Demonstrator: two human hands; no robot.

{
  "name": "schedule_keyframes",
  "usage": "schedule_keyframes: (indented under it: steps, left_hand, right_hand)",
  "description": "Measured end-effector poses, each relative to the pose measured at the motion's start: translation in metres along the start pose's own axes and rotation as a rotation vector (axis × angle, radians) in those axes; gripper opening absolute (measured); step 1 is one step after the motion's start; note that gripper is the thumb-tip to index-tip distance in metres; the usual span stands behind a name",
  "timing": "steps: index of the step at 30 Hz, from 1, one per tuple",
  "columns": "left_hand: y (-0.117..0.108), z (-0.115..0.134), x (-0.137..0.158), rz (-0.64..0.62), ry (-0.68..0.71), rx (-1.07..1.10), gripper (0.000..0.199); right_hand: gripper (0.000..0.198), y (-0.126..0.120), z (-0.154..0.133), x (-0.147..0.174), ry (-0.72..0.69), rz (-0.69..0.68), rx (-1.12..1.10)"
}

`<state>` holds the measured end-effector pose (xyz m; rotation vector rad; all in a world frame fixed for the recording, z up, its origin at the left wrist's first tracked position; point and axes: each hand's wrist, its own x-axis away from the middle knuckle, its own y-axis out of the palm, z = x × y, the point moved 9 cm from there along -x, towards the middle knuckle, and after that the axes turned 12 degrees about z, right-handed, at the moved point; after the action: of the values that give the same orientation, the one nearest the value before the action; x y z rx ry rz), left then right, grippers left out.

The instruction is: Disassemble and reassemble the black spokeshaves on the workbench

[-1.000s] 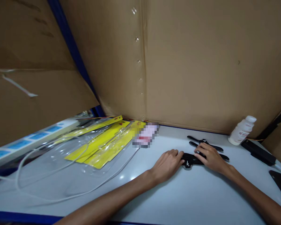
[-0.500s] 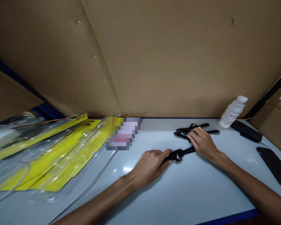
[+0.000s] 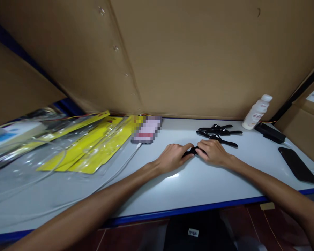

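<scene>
My left hand (image 3: 172, 157) is closed on one end of a black wristwatch (image 3: 194, 150), its thumb and fingers pinching the strap. At the other end of the same watch, my right hand (image 3: 212, 152) also grips with its fingers curled. Most of the watch is covered by my fingers; a dark piece shows between them, low over the table. Just behind my right hand lie several more black wristwatches (image 3: 226, 132) with bits of clear film on them.
Yellow cards in clear plastic packaging (image 3: 94, 153) spread over the left side. A phone (image 3: 146, 129) with a white cable (image 3: 120, 166) lies beside them. A milky bottle (image 3: 256, 113), a black box-shaped device (image 3: 270, 133) and a dark phone (image 3: 297, 165) are at the right. Cardboard (image 3: 193, 62) walls the back.
My right hand has come away from the pile and moved left, closer to my left hand, and now covers the watch's right end. The view has tilted down, showing the table's front edge.
</scene>
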<state>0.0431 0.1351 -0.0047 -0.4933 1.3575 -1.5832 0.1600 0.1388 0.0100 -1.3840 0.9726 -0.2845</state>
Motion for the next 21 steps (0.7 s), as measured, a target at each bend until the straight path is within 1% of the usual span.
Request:
schedule_keyframes:
  steps: [4, 9, 13, 17, 21]
  left_hand:
    - [-0.001, 0.0, -0.004, 0.021, -0.002, -0.004, 0.035]
    - [0.0, -0.004, -0.006, 0.025, -0.008, 0.012, 0.032]
    - [0.001, -0.003, -0.005, 0.011, 0.0, 0.013, 0.036]
    - [0.0, -0.002, -0.002, -0.002, 0.029, 0.021, 0.034]
    - [0.004, -0.007, 0.001, -0.018, 0.052, 0.038, 0.033]
  right_hand:
    - [0.03, -0.001, -0.001, -0.003, 0.005, -0.002, 0.036]
    - [0.029, 0.0, -0.005, -0.006, 0.051, -0.006, 0.082]
    - [0.027, -0.002, -0.009, -0.007, 0.078, -0.011, 0.1]
    - [0.026, -0.005, -0.013, -0.01, 0.06, -0.031, 0.117]
    - [0.03, -0.003, -0.016, -0.015, 0.017, -0.076, 0.111]
